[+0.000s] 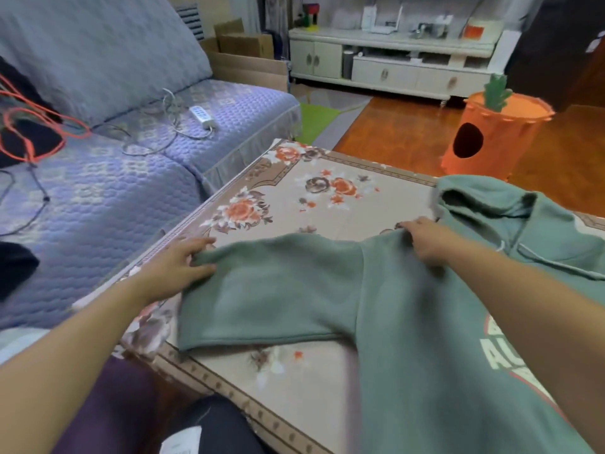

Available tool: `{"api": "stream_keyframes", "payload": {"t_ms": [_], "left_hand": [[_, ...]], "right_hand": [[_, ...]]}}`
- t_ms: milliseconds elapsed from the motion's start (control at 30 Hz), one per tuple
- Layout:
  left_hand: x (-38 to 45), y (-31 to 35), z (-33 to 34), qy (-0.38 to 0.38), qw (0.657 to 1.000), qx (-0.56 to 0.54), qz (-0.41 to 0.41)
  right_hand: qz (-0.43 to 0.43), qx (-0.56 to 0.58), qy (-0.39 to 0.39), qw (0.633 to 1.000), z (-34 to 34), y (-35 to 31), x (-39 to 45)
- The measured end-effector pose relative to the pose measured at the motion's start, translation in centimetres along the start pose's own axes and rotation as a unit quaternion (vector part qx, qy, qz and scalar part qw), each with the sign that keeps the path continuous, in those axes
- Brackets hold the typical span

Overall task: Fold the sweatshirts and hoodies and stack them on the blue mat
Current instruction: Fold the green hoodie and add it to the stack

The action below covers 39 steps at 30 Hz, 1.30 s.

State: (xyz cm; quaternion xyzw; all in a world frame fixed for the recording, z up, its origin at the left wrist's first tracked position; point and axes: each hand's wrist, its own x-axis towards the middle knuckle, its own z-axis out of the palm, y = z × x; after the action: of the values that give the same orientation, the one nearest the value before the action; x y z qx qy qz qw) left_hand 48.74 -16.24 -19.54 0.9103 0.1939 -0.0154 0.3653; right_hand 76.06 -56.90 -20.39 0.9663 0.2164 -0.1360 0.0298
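A green hoodie [409, 322] with white lettering lies spread on a table covered by a floral cloth [320, 204]. Its hood points to the far right and one sleeve stretches out to the left. My left hand [176, 267] pinches the cuff end of that sleeve near the table's left edge. At the shoulder, where the sleeve joins the body, my right hand [425, 237] grips a bunch of the fabric. No blue mat shows in this view.
A blue-grey sofa [131, 178] stands left of the table, with a power strip [201, 116], cables, an orange cord and dark clothes on it. An orange carrot-shaped bin [491, 132] sits on the wooden floor beyond. White cabinets line the far wall. Dark garments lie near my lap.
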Motion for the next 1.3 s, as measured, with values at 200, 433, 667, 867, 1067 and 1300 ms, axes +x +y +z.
{"api": "stream_keyframes", "payload": {"t_ms": [200,433,667,867,1067,1300], "left_hand": [[2.6,5.3,-6.8,0.11,0.988,0.049,0.102],[8.4,2.6,-7.3,0.029,0.898,0.426,-0.102],[5.4,2.0,2.5,0.125,0.907,0.396,-0.065],[-2.4,16.8,16.5,-0.003,0.974,0.138,0.179],[-6.6,21.4,25.7,-0.099,0.933,0.227,0.263],[-7.4,24.1,28.7,-0.099,0.941,0.29,0.141]], "right_hand": [[0.126,0.002,0.188,0.974,-1.8,1.7,1.2],[0.062,0.098,0.037,0.993,-2.5,0.5,3.0],[0.038,0.071,0.042,0.996,-0.1,2.2,-2.2],[0.046,0.089,0.086,0.991,-0.3,6.2,-13.5],[0.318,0.0,0.045,0.947,3.3,16.9,-31.7],[0.293,0.172,0.102,0.935,8.5,12.5,-41.8]]}}
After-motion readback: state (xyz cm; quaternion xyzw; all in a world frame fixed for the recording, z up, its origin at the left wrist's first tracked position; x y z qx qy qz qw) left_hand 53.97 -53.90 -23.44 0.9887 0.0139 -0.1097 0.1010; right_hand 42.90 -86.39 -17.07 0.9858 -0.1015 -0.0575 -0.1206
